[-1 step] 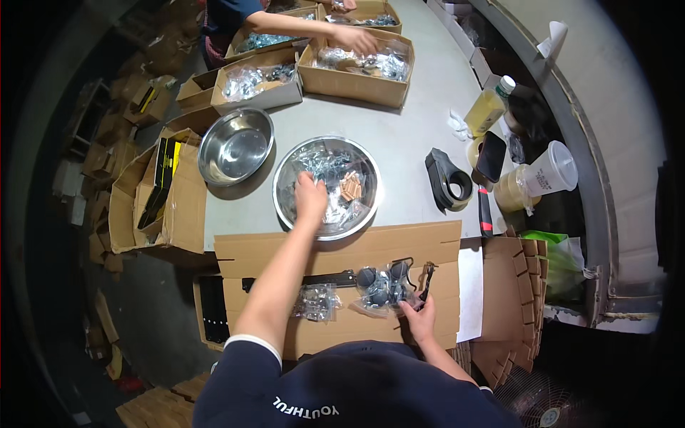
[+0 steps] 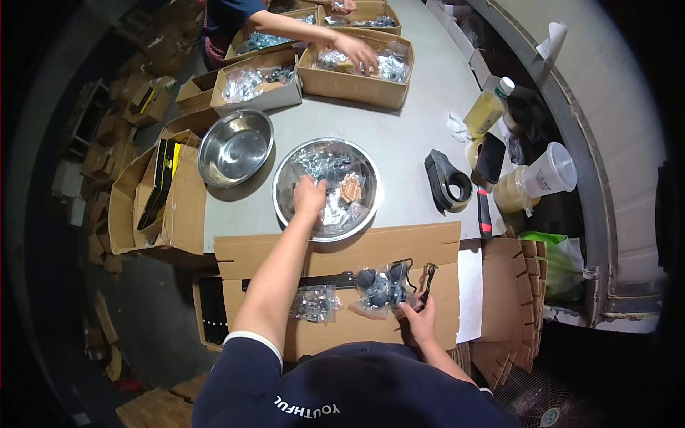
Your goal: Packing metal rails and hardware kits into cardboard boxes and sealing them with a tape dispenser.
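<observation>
My left hand reaches into a steel bowl of small clear hardware packets. Its fingers are curled down over the packets, and what they pinch is hidden. Beside them in the bowl lies a bundle of short wooden dowels. At the front, my right hand is closed on a slim black bracket. Its thumb lies against a clear bag of round black parts. Left of that bag, a packet of small metal parts rests on the cardboard, below a long black bar.
An empty-looking steel bowl stands left of the full one. A co-worker's hand is in a carton of packets at the back. Rightward are a tape dispenser, phone, cutter, bottle and cup.
My left hand has shifted very slightly within the bowl. The co-worker's hand has moved a little lower in the carton. My right hand looks unmoved.
</observation>
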A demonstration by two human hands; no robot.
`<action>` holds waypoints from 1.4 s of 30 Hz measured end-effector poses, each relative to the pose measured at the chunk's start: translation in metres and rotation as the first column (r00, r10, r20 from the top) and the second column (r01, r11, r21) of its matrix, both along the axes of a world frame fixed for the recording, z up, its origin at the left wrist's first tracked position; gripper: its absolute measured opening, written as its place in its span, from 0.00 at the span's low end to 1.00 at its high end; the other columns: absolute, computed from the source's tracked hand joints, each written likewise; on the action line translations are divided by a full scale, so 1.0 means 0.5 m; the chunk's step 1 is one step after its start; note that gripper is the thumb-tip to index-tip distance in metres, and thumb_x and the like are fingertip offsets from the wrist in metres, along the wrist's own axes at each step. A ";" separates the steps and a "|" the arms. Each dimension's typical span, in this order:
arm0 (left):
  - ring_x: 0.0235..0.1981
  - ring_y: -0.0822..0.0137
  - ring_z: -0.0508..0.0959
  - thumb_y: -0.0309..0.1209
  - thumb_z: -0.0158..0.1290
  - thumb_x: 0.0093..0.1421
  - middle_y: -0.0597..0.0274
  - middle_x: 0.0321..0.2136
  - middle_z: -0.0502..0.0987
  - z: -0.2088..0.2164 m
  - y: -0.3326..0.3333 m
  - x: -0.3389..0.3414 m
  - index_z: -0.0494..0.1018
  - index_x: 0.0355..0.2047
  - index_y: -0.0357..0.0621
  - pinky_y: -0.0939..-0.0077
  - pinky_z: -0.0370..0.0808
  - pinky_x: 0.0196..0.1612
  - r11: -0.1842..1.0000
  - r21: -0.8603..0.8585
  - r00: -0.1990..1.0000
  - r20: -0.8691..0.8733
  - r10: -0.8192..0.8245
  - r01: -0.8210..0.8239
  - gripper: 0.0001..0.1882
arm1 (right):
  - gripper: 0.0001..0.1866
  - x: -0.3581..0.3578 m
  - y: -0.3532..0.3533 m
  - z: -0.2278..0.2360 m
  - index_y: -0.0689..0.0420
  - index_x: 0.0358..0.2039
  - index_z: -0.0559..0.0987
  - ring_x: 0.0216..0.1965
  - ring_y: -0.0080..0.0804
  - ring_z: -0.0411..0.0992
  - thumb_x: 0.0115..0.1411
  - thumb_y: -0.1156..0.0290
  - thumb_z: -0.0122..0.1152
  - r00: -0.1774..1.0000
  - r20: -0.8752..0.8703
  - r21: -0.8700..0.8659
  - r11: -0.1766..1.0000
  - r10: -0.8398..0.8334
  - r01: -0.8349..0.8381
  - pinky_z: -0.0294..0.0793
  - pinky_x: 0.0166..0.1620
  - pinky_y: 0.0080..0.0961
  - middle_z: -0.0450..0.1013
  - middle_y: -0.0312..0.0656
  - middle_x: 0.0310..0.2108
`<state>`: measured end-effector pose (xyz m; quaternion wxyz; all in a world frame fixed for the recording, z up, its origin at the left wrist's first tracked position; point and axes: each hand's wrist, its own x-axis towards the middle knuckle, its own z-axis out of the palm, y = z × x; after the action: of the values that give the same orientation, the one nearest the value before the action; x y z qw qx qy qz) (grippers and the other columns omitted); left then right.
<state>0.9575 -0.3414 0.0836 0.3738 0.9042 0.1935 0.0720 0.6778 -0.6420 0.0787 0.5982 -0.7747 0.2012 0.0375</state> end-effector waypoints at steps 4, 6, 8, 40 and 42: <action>0.20 0.59 0.74 0.34 0.60 0.57 0.59 0.16 0.74 -0.044 -0.013 0.033 0.73 0.20 0.39 0.63 0.72 0.30 0.944 -0.323 0.979 -0.203 -0.006 -0.061 0.15 | 0.23 0.003 -0.012 0.031 0.58 0.41 0.70 0.28 0.16 0.61 0.48 0.77 0.73 0.994 0.029 0.161 0.982 -0.103 0.097 0.65 0.33 0.16 0.63 0.28 0.27; 0.20 0.64 0.73 0.35 0.61 0.58 0.61 0.16 0.74 -0.062 0.012 0.027 0.72 0.19 0.39 0.66 0.71 0.28 0.850 -0.522 0.979 -0.200 -0.046 -0.066 0.16 | 0.23 0.008 -0.028 0.039 0.59 0.41 0.70 0.28 0.16 0.61 0.48 0.77 0.73 0.991 0.026 0.212 0.970 -0.129 0.121 0.65 0.32 0.15 0.62 0.28 0.27; 0.20 0.72 0.72 0.37 0.60 0.59 0.65 0.18 0.75 -0.038 0.012 0.009 0.73 0.19 0.38 0.71 0.70 0.27 0.676 -0.729 0.978 -0.200 -0.052 -0.113 0.17 | 0.22 0.020 -0.045 0.059 0.59 0.42 0.70 0.28 0.16 0.62 0.50 0.77 0.72 0.986 0.023 0.272 0.950 -0.167 0.155 0.66 0.32 0.14 0.63 0.28 0.28; 0.71 0.51 0.46 0.56 0.50 0.59 0.50 0.69 0.48 0.031 -0.402 -0.472 0.53 0.67 0.43 0.38 0.41 0.67 0.506 0.398 0.625 -0.272 -0.731 0.765 0.43 | 0.20 0.050 -0.146 -0.035 0.62 0.39 0.75 0.30 0.36 0.73 0.48 0.70 0.73 0.991 0.091 -0.082 0.992 0.100 -0.092 0.73 0.37 0.30 0.74 0.44 0.29; 0.71 0.51 0.46 0.57 0.49 0.59 0.51 0.70 0.47 0.036 -0.402 -0.449 0.53 0.68 0.44 0.38 0.39 0.67 0.518 0.403 0.637 -0.261 -0.726 0.755 0.44 | 0.19 0.055 -0.149 -0.029 0.62 0.38 0.75 0.30 0.40 0.73 0.48 0.70 0.72 0.983 0.102 -0.128 0.982 0.156 -0.143 0.73 0.37 0.32 0.74 0.46 0.29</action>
<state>0.7328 -0.5424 0.1014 0.1279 0.9635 -0.2226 -0.0755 0.7052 -0.7165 0.0642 0.5565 -0.8230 0.1107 0.0270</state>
